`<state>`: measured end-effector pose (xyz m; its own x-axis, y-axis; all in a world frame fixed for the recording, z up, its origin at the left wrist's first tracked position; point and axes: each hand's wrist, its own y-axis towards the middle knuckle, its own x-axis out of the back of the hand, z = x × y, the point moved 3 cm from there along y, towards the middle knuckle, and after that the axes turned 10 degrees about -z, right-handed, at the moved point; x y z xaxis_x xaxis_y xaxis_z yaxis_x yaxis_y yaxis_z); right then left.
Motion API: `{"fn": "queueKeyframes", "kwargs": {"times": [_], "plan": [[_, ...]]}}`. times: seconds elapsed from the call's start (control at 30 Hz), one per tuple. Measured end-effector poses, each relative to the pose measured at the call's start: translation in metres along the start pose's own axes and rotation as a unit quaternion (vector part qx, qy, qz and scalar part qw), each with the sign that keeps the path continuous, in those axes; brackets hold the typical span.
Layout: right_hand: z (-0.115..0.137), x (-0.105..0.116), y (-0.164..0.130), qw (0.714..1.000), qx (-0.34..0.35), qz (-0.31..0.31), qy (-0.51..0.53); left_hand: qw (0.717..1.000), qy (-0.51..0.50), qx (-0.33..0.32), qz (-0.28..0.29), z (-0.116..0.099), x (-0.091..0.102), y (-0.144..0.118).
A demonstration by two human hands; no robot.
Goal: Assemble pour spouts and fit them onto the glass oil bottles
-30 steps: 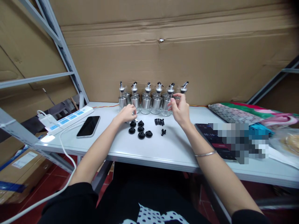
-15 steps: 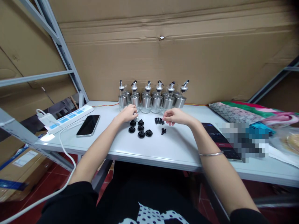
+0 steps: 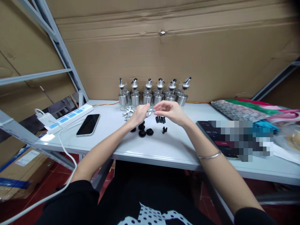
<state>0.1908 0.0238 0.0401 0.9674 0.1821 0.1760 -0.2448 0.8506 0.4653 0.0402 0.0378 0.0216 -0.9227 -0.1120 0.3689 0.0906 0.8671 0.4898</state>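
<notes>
My left hand (image 3: pixel 140 115) is closed on a silver pourer spout (image 3: pixel 148 113), held just above the table. My right hand (image 3: pixel 170 112) has its thumb and forefinger curled at the spout's thin end; what lies between those fingertips is too small to make out. More silver pourer parts (image 3: pixel 128 113) lie in a pile beside my left hand. Below it sit round black stoppers (image 3: pixel 149 132), some partly covered by my left wrist. A row of small black levers (image 3: pixel 160 119) lies under my right hand, with a few small black plugs (image 3: pixel 164 130) nearer me.
Glass-and-steel oil bottles (image 3: pixel 135 99) stand in rows at the back, the front ones with pourers on. A phone (image 3: pixel 88 125) and a power strip (image 3: pixel 70 117) lie left. On the right are a dark tablet-like device (image 3: pixel 208 134) and a patterned fabric bundle (image 3: pixel 236 111).
My left hand has moved right and raised a silver spout from the pile. My right hand has moved from the black levers up and left, meeting the left hand.
</notes>
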Motion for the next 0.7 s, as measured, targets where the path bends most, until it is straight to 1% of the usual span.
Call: {"fn": "queueKeyframes", "kwargs": {"times": [0.07, 0.13, 0.2, 0.23, 0.33, 0.37, 0.43, 0.5, 0.57, 0.7], "plan": [[0.001, -0.002, -0.001, 1.0, -0.001, 0.001, 0.012, 0.997, -0.055, 0.051, 0.009, -0.003, -0.004, -0.004], [0.0, -0.005, -0.001, 1.0, -0.007, -0.004, 0.016, 0.993, -0.086, 0.081, 0.007, -0.004, -0.007, -0.007], [0.0, -0.006, -0.002, 1.0, -0.01, -0.022, 0.019, 0.992, -0.093, 0.079, 0.009, -0.004, -0.008, -0.009], [0.0, -0.006, -0.002, 0.999, -0.008, -0.032, 0.019, 0.994, -0.091, 0.065, 0.015, -0.005, -0.009, -0.011], [0.003, -0.005, -0.001, 0.998, 0.01, -0.06, 0.018, 0.998, -0.063, 0.001, 0.026, -0.008, -0.007, -0.014], [0.005, -0.004, -0.001, 0.997, 0.016, -0.068, 0.017, 0.999, -0.034, -0.024, 0.026, -0.009, -0.005, -0.016], [0.007, -0.001, -0.001, 0.996, 0.025, -0.081, 0.019, 0.993, 0.069, -0.092, 0.018, -0.014, -0.001, -0.018], [0.009, 0.001, -0.001, 0.995, 0.031, -0.089, 0.026, 0.967, 0.188, -0.173, 0.01, -0.019, 0.001, -0.02], [0.01, 0.003, -0.001, 0.994, 0.035, -0.092, 0.036, 0.934, 0.267, -0.237, 0.004, -0.023, 0.003, -0.02], [0.01, 0.005, 0.0, 0.993, 0.03, -0.1, 0.048, 0.892, 0.323, -0.315, -0.014, -0.024, 0.004, -0.018]]}}
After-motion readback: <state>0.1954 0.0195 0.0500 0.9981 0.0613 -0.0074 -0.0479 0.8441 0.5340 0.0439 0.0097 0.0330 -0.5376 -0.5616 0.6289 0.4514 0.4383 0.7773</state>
